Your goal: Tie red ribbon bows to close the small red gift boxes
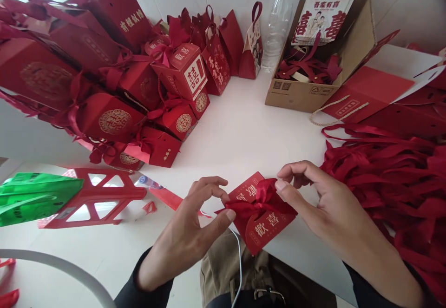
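Observation:
A small red gift box [262, 226] with gold characters sits at the near edge of the white table [240, 136], with a red ribbon bow [258, 201] tied on top. My left hand [195, 226] pinches the bow's left loop between thumb and forefinger. My right hand [313, 201] pinches the bow's right loop the same way. Both hands are closed on the ribbon, pulling outward to either side.
A heap of finished red gift boxes [114, 94] fills the left of the table. Loose red ribbons [393, 187] lie piled at right. A cardboard carton [334, 66] and a clear plastic bottle [277, 29] stand at the back. A red stool [94, 196] and green bag [31, 196] sit low left.

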Tool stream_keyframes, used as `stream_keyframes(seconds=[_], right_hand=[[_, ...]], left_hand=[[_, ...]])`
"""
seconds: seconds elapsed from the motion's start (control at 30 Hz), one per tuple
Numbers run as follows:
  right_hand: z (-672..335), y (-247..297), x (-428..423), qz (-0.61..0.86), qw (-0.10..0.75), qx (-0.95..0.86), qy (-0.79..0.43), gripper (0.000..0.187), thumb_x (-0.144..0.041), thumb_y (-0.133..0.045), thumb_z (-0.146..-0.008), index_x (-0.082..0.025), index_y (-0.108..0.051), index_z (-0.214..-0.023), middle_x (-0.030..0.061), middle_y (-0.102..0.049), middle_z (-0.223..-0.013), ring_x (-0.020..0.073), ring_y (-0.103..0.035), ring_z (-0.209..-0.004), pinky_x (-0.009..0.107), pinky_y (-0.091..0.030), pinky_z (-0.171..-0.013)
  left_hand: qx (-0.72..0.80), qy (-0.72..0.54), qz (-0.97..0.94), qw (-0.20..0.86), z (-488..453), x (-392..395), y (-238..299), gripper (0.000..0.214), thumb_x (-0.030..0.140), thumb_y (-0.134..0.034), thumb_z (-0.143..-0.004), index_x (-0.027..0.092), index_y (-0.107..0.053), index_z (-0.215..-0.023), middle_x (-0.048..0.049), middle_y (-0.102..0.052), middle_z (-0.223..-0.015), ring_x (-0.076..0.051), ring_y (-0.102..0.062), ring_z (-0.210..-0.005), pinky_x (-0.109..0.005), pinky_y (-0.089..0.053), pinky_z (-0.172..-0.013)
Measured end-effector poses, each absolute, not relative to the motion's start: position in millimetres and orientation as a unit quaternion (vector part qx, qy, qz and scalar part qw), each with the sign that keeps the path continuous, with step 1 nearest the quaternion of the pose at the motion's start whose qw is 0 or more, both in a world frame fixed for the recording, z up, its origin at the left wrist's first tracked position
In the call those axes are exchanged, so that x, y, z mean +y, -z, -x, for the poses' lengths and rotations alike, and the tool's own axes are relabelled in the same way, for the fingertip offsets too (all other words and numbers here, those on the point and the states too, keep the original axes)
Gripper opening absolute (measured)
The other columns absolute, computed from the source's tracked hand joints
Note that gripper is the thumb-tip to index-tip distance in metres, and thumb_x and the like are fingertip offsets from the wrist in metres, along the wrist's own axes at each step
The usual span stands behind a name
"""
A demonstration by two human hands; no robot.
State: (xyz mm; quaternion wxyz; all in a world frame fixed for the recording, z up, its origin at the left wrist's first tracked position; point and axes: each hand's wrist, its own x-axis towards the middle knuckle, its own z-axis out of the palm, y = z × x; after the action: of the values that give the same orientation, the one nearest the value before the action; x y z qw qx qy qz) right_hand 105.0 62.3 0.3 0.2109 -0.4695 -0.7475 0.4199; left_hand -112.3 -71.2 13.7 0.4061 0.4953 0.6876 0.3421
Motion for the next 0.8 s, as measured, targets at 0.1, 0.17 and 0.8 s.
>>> stream_keyframes(seconds=[0.1, 0.17, 0.8], right_hand=[[-106, -4, 57, 0.444, 0.215, -0.775, -0.394, 0.017, -0.044, -0.059, -0.097, -0.03, -0.068, -0.09, 0.0009, -0.068, -0.088, 0.0219, -0.061, -0.083, 0.03, -0.044, -0.056], [-105, -5, 53, 0.413, 0.202, -0.8, -0.385, 0.016, -0.041, -0.06, -0.098, -0.03, -0.068, -0.088, 0.0006, -0.068, -0.091, 0.0228, -0.061, -0.087, 0.033, -0.048, -0.066], [-112, -5, 60, 0.452, 0.18, -0.78, -0.394, 0.032, -0.057, -0.056, -0.1, -0.033, -0.069, -0.117, 0.0053, -0.069, -0.118, 0.0275, -0.061, -0.109, 0.035, -0.05, -0.066]], left_hand=[[0.695, -0.343, -0.476, 0.416, 111, -69, -13, 0.013, 0.043, -0.064, -0.099, 0.031, -0.064, -0.101, -0.0026, -0.06, -0.137, -0.025, -0.056, -0.131, -0.049, -0.044, -0.112], [0.699, -0.344, -0.46, 0.425, 110, -67, -13, 0.016, 0.044, -0.062, -0.1, 0.03, -0.067, -0.097, -0.0026, -0.06, -0.136, -0.025, -0.056, -0.13, -0.05, -0.042, -0.113], [0.689, -0.37, -0.447, 0.434, 101, -61, -13, 0.039, 0.053, -0.041, -0.106, 0.024, -0.061, -0.091, -0.0083, -0.064, -0.122, -0.028, -0.059, -0.117, -0.052, -0.042, -0.109]])
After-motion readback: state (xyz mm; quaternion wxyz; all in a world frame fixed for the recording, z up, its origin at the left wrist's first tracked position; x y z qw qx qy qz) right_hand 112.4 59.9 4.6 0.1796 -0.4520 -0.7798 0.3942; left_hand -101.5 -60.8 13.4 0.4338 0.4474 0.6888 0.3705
